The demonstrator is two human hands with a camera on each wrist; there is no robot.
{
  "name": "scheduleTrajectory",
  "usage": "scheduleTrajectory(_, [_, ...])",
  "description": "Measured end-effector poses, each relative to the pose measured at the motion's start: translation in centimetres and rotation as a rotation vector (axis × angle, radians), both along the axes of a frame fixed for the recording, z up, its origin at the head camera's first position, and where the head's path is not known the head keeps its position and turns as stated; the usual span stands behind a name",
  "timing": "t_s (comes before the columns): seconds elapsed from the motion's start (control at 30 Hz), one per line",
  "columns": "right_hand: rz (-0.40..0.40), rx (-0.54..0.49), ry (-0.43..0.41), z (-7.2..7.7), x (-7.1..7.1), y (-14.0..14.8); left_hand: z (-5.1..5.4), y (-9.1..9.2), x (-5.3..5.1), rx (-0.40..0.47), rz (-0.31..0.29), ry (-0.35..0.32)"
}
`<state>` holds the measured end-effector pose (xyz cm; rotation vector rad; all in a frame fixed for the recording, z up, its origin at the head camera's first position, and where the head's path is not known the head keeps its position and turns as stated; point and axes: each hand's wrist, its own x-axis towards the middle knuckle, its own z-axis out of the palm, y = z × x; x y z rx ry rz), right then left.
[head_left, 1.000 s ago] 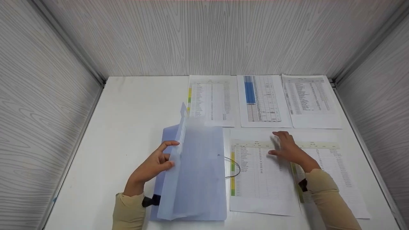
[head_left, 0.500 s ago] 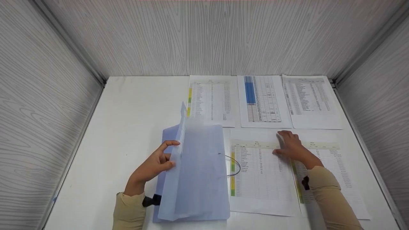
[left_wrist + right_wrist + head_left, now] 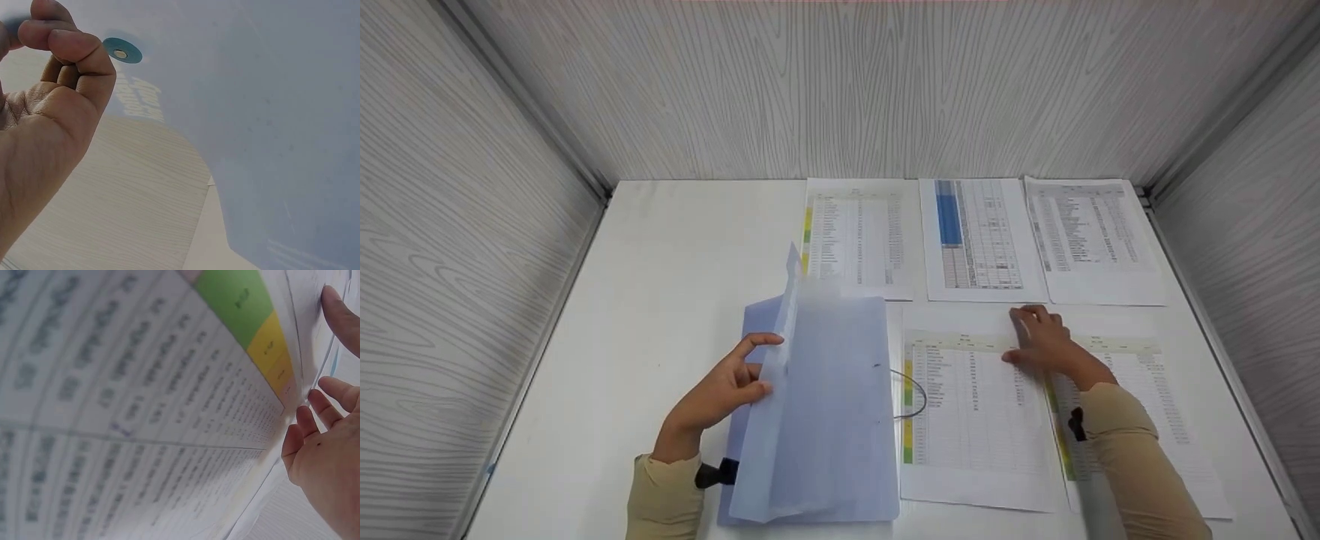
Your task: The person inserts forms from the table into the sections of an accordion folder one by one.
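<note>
The folder (image 3: 840,420) is located at lower centre of the frame, its long axis running bottom to top. Its raised flap (image 3: 761,457) is pinched by the left hand (image 3: 716,394). At lower right, the sheet (image 3: 967,442), header directed upward, is touched by the right hand (image 3: 1051,349), thumb spread from the fingers.

White bench (image 3: 690,247), wood-grain back wall (image 3: 847,90), matching side walls (image 3: 457,247). Along the bench's far edge, a row: left sheet (image 3: 859,236), middle sheet (image 3: 990,240) (blue block, upper left), right sheet (image 3: 1091,232) with grey print.
</note>
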<state>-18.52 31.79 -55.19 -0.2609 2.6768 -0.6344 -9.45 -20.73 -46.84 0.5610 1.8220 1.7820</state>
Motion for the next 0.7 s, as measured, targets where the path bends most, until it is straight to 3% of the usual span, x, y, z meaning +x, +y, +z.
scheduleTrajectory(0.4, [-0.013,0.049,-0.041,0.81,-1.06,-0.51,-0.02,0.16,-0.05,-0.002,-0.02,0.013])
scheduleTrajectory(0.7, [-0.06,0.002,-0.03,0.32,-0.57,-0.33,-0.15,0.11,-0.11,0.018,-0.031,0.005])
